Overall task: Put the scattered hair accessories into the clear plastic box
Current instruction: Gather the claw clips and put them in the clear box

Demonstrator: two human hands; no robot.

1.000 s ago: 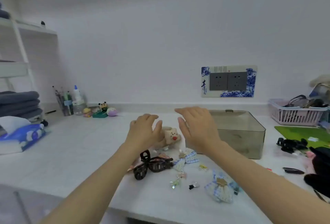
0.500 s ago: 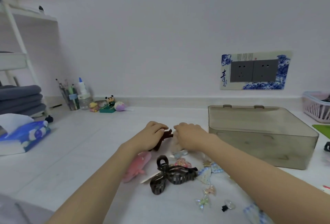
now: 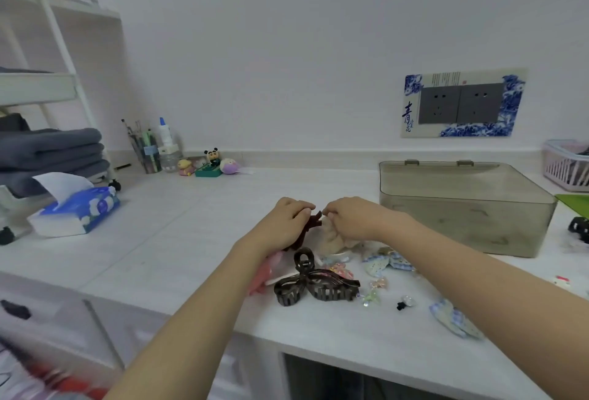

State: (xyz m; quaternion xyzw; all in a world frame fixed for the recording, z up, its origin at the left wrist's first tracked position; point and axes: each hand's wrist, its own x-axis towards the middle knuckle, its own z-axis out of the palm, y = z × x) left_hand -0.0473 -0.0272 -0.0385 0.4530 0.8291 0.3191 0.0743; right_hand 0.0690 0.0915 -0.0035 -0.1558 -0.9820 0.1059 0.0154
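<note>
The clear plastic box [image 3: 462, 208] stands on the white counter at the right, its top looking covered by a lid. Left of it, my left hand [image 3: 283, 224] grips a dark red claw clip [image 3: 307, 231]. My right hand [image 3: 353, 219] curls round a beige plush hair piece [image 3: 334, 238]. In front of both hands lie a big dark brown claw clip [image 3: 314, 285], a pink plush piece [image 3: 264, 274], blue gingham bows [image 3: 387, 262] [image 3: 454, 321] and several tiny clips [image 3: 376, 288].
A blue tissue pack [image 3: 76, 208] lies at the left by folded grey towels [image 3: 47, 151] on a white rack. Pens, a bottle and small figurines [image 3: 207, 164] line the back wall. A pink basket [image 3: 567, 165] and black items [image 3: 578, 227] sit at the right. The counter's front edge is near.
Both hands came down from hovering open above the pile and closed on items in it. The camera moved closer and left, so the box now sits farther right.
</note>
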